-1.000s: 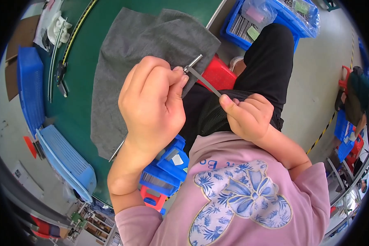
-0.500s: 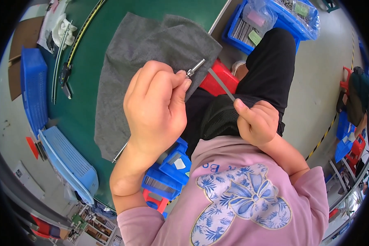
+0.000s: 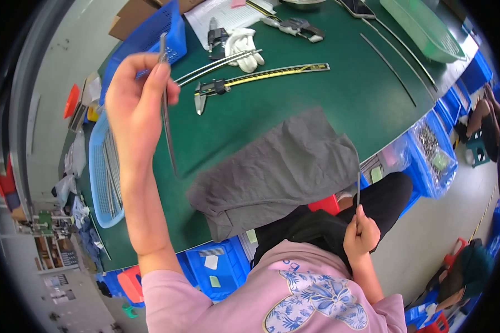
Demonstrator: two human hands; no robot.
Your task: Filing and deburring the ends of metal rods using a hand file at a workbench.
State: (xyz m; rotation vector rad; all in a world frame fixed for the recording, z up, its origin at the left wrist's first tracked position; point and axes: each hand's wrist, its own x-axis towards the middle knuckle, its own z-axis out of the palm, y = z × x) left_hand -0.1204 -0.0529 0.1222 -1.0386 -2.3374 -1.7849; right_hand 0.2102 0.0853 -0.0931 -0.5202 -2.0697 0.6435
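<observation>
My left hand is raised over the left part of the green table. Its thumb and fingers pinch a slim metal rod, which stands nearly upright; the hand is slightly blurred. Low at the right, by my lap, my right hand is closed round a thin flat metal strip that points up past the table edge. Between the two hands a crumpled grey cloth lies on the table, touched by neither. Left of my left forearm, a light blue basket holds several metal rods.
A digital caliper, two silver rods and white gloves lie on the table. A blue basket stands far left, a pale green one far right. Blue bins stand beneath the near edge.
My left hand has moved left and away from the strip, carrying the rod. The view has swung, showing more of the table. The cloth looks more bunched. My right hand keeps the strip.
</observation>
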